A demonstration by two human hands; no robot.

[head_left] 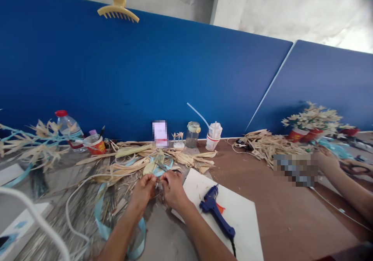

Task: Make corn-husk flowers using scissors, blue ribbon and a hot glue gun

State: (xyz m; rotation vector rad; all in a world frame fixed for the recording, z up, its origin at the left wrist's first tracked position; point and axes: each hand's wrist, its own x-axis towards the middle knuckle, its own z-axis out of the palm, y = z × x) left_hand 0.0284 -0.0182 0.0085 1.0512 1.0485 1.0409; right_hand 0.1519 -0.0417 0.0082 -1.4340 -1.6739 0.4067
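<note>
My left hand (145, 186) and my right hand (173, 189) come together low in the middle of the view, fingertips pinched and almost touching. Whatever lies between them is too small and hidden to name; a thin strip shows there. Just beyond the fingers are scissors (161, 165), partly covered by my right hand. Dried corn husks (136, 163) spread behind and to the left, with pale blue ribbon (100, 210) among them. A blue hot glue gun (217, 210) lies on a white board (244, 222) to the right of my right hand.
A blue partition (175, 78) closes off the back. Before it stand a bottle (72, 130), a red cup (95, 144), a jar (192, 135) and a white cup (212, 141). Thin wires and a white cable (68, 206) lie left. Another person's arm (346, 179) reaches in at right.
</note>
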